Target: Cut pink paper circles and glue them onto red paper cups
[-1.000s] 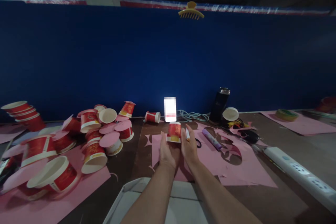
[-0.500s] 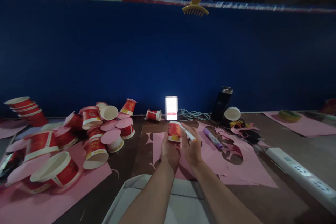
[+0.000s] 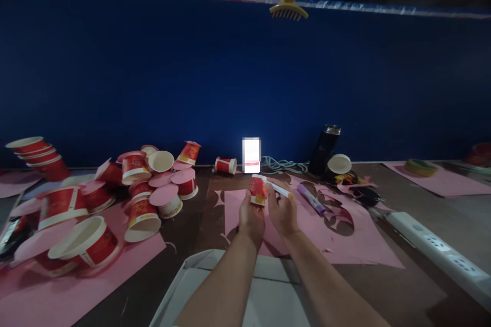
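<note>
A red paper cup [image 3: 258, 190] with a yellow-and-white band is gripped in my left hand [image 3: 251, 219], above a pink paper sheet [image 3: 268, 242]. My right hand [image 3: 284, 214] is closed around a white pen [image 3: 280, 189] with an orange end. The pen's other end points left, to the cup's upper edge; whether it touches the cup I cannot tell. Right of my right hand, a purple tube [image 3: 310, 198] lies on the pink sheet, next to round cut-out holes.
Many red paper cups [image 3: 140, 218], several with pink paper discs, crowd the left side. A lit phone [image 3: 252, 156] stands ahead against the blue wall. A black flask [image 3: 325, 150] and a white power strip [image 3: 437, 250] are on the right. A yellow hair claw [image 3: 289, 7] hangs above.
Both hands, with the cup and pen, have shifted slightly right. The cup is tilted a little differently. The camera view has moved slightly.
</note>
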`<action>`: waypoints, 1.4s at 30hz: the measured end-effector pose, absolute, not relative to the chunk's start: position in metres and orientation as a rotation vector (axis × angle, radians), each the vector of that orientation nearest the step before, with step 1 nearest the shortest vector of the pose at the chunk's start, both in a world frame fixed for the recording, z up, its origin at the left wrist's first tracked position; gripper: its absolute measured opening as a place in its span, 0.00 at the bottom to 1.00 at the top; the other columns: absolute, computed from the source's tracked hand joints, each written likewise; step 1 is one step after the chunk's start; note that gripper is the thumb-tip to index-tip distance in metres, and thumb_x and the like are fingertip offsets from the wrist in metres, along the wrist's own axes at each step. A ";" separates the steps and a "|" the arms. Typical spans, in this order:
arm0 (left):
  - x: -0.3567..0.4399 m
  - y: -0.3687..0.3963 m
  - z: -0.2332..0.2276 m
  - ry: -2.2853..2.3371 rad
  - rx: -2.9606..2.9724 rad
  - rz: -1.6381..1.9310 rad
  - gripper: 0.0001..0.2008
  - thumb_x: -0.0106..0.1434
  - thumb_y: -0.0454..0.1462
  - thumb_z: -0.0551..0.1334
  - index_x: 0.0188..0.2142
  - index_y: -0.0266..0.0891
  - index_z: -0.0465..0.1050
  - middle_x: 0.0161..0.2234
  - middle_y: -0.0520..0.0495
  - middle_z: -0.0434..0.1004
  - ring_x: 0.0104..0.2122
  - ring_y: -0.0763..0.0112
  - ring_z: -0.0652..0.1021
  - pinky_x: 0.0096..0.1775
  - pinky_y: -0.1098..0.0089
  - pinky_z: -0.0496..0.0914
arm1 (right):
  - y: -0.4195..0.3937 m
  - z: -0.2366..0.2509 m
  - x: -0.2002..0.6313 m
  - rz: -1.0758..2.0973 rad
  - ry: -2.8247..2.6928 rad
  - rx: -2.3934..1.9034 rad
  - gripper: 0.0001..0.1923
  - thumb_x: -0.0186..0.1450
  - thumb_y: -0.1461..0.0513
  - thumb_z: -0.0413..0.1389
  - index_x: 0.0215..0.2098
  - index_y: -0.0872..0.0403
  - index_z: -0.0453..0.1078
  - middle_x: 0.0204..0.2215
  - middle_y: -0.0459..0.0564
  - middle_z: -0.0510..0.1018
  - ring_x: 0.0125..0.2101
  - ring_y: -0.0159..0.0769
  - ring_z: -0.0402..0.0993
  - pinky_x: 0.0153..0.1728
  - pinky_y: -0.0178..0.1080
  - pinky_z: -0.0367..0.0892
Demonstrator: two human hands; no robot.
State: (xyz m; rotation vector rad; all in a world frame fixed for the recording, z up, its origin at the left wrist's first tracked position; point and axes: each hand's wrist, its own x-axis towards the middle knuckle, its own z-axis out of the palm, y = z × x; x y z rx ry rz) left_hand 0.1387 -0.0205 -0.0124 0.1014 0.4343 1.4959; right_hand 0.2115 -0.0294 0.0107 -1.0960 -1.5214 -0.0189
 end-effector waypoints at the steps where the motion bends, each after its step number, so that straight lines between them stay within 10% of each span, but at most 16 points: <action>1: 0.139 -0.021 -0.012 0.445 0.097 1.502 0.15 0.64 0.41 0.55 0.43 0.35 0.74 0.44 0.41 0.78 0.46 0.68 0.76 0.51 0.69 0.68 | -0.029 0.011 0.212 -0.024 -1.511 -1.096 0.15 0.67 0.56 0.47 0.43 0.52 0.74 0.39 0.54 0.78 0.43 0.43 0.72 0.48 0.48 0.65; 42: 0.141 -0.024 -0.010 0.475 0.208 1.526 0.17 0.63 0.40 0.58 0.48 0.34 0.72 0.46 0.40 0.77 0.48 0.66 0.76 0.54 0.67 0.64 | -0.032 0.014 0.216 -0.102 -1.502 -1.201 0.13 0.67 0.57 0.48 0.40 0.55 0.72 0.35 0.53 0.79 0.39 0.40 0.74 0.43 0.42 0.66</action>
